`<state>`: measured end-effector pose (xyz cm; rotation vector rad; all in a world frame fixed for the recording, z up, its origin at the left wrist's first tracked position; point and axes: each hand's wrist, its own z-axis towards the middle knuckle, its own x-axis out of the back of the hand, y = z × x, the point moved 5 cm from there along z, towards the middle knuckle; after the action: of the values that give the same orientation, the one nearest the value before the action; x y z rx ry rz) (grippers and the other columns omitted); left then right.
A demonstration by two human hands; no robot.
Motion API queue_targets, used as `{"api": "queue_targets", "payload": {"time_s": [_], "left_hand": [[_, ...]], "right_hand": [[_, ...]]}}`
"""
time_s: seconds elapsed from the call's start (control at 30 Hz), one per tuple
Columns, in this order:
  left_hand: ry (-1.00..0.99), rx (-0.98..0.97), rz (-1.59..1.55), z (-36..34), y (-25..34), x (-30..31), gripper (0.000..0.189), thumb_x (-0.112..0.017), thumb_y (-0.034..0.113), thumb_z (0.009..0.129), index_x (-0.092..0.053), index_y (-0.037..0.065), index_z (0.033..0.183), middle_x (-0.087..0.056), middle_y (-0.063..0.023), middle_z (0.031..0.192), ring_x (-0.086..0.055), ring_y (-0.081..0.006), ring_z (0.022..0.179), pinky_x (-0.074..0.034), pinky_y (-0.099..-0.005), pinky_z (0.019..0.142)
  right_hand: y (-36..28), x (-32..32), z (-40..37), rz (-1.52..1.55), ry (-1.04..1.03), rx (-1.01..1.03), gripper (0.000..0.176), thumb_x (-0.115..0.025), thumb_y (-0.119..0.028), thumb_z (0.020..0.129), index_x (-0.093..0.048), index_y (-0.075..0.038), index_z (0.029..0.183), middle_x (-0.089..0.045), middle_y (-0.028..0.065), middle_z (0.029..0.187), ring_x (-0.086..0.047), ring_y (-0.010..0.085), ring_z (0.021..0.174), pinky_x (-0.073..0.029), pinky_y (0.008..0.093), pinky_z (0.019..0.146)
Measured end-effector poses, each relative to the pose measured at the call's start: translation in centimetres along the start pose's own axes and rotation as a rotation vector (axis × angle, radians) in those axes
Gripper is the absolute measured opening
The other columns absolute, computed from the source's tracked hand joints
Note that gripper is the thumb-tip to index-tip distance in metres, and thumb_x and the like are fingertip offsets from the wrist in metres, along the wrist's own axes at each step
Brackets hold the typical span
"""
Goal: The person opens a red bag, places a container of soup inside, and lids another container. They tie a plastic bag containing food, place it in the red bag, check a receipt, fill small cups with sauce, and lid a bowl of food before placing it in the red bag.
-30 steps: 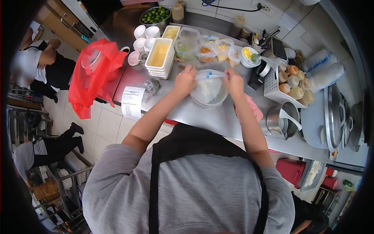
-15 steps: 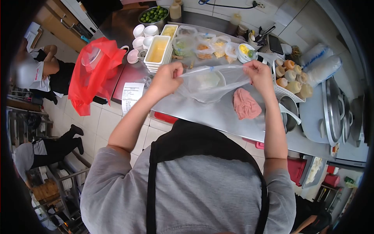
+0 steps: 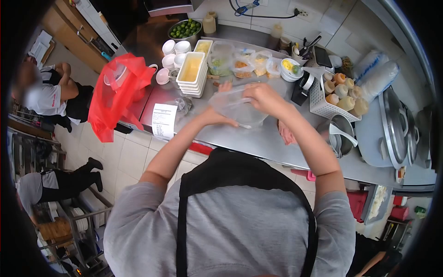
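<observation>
A clear plastic bag (image 3: pixel 230 102) with a pale tub inside is tilted over the steel counter in front of me. My left hand (image 3: pixel 216 115) cups the bag's left side, thumb at the near edge and fingers reaching round the far edge. From the right, my right hand (image 3: pixel 264 98) pinches the upper part of the bag, its fingers closed on the plastic. Under my right forearm lies a crumpled pink cloth (image 3: pixel 286 134), mostly covered. A printed receipt (image 3: pixel 164 121) rests left of my left forearm.
Stacked white trays (image 3: pixel 191 69), small white cups (image 3: pixel 168 61) and bagged ingredients (image 3: pixel 243 65) line the back of the counter. At left stands a red plastic bag (image 3: pixel 115 97). A basket of squeeze bottles (image 3: pixel 330 104) and a metal pot (image 3: pixel 341 134) are at right. Other people are at far left.
My hands were apart, stretching the bag's mouth between them. Now they are closer together; the bag is tilted, my left hand has moved to its side and my right hand has moved left.
</observation>
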<state>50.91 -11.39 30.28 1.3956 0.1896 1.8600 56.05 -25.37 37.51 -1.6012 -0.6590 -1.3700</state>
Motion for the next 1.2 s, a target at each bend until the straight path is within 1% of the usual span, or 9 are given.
{"api": "queue_targets", "payload": {"time_s": [0.07,0.17,0.3,0.37,0.47,0.57,0.67,0.87,1.2], "left_hand": [[-0.085,0.062,-0.216,3.1,2.5,-1.4,0.094,-0.074,0.046,0.058,-0.030,0.006,0.130,-0.024,-0.0184,0.137,-0.022,-0.0349,0.126,-0.017,-0.0404,0.105],[-0.154,0.239,-0.678,4.5,1.1,-5.6,0.060,-0.064,0.033,0.073,-0.041,0.006,0.121,-0.038,-0.0175,0.125,-0.033,-0.0299,0.120,-0.024,-0.0382,0.102],[0.013,0.447,-0.169,5.4,-1.0,-8.6,0.029,-0.053,0.012,0.077,-0.052,0.006,0.105,-0.053,-0.0143,0.103,-0.047,-0.0231,0.103,-0.036,-0.0355,0.091],[0.251,0.745,-1.513,4.8,-3.7,-11.2,0.018,-0.047,0.003,0.073,-0.056,0.006,0.089,-0.055,-0.0096,0.081,-0.052,-0.0197,0.087,-0.041,-0.0322,0.081],[0.298,0.718,-1.703,6.0,0.9,-8.0,0.013,-0.048,0.000,0.069,-0.056,0.004,0.078,-0.054,-0.0054,0.072,-0.052,-0.0170,0.074,-0.041,-0.0305,0.076],[-0.156,0.127,-1.196,7.8,4.0,-6.0,0.019,-0.055,0.005,0.070,-0.056,0.003,0.089,-0.055,-0.0089,0.085,-0.053,-0.0198,0.085,-0.040,-0.0314,0.082],[-0.002,-0.139,-0.644,7.8,7.1,1.3,0.039,-0.060,0.014,0.071,-0.052,0.003,0.107,-0.050,-0.0145,0.111,-0.044,-0.0259,0.111,-0.034,-0.0397,0.094],[-0.044,-0.081,-0.290,7.1,0.9,-7.3,0.060,-0.062,0.029,0.071,-0.042,0.014,0.126,-0.033,-0.0067,0.136,-0.010,-0.0262,0.133,-0.015,-0.0531,0.101],[-0.183,0.177,-0.430,7.3,-2.1,-11.9,0.045,-0.060,0.024,0.069,-0.053,0.007,0.110,-0.053,-0.0146,0.115,-0.043,-0.0274,0.115,-0.030,-0.0425,0.096]], "right_hand": [[-3.3,2.6,0.2,0.214,0.310,0.266,0.016,-0.059,0.001,0.064,-0.062,-0.001,0.080,-0.059,0.0144,0.083,-0.056,0.0317,0.082,-0.045,0.0363,0.075],[-3.9,2.9,-0.8,0.185,0.225,0.125,0.015,-0.057,0.001,0.068,-0.063,-0.002,0.082,-0.060,0.0116,0.083,-0.057,0.0285,0.083,-0.045,0.0364,0.076],[3.0,6.7,-8.1,0.722,0.666,-0.090,0.033,-0.060,-0.004,0.076,-0.055,-0.003,0.108,-0.053,0.0097,0.107,-0.056,0.0173,0.086,-0.046,0.0278,0.075],[5.0,1.6,-9.1,0.809,0.542,-0.298,0.041,-0.063,-0.006,0.074,-0.051,-0.003,0.114,-0.049,0.0117,0.112,-0.056,0.0170,0.086,-0.046,0.0269,0.075],[2.4,-3.9,-7.1,0.744,0.529,-0.471,0.055,-0.069,-0.012,0.068,-0.046,-0.003,0.117,-0.050,0.0141,0.108,-0.055,0.0166,0.083,-0.046,0.0274,0.072],[3.6,-8.5,-3.1,0.500,0.582,-0.468,0.044,-0.066,-0.010,0.066,-0.050,-0.003,0.107,-0.055,0.0116,0.098,-0.055,0.0166,0.081,-0.045,0.0286,0.070],[3.5,-6.7,-2.6,0.692,0.908,-0.468,0.035,-0.061,-0.003,0.065,-0.051,-0.003,0.099,-0.057,0.0075,0.086,-0.054,0.0161,0.078,-0.044,0.0295,0.067],[3.9,-7.6,-1.9,1.168,0.866,-0.427,0.025,-0.056,0.006,0.061,-0.052,-0.003,0.083,-0.052,0.0018,0.076,-0.052,0.0114,0.074,-0.040,0.0238,0.062],[-4.3,6.5,-7.5,1.095,0.922,0.090,0.014,-0.057,0.005,0.070,-0.048,-0.005,0.075,-0.046,0.0037,0.071,-0.045,0.0093,0.061,-0.037,0.0217,0.055]]}}
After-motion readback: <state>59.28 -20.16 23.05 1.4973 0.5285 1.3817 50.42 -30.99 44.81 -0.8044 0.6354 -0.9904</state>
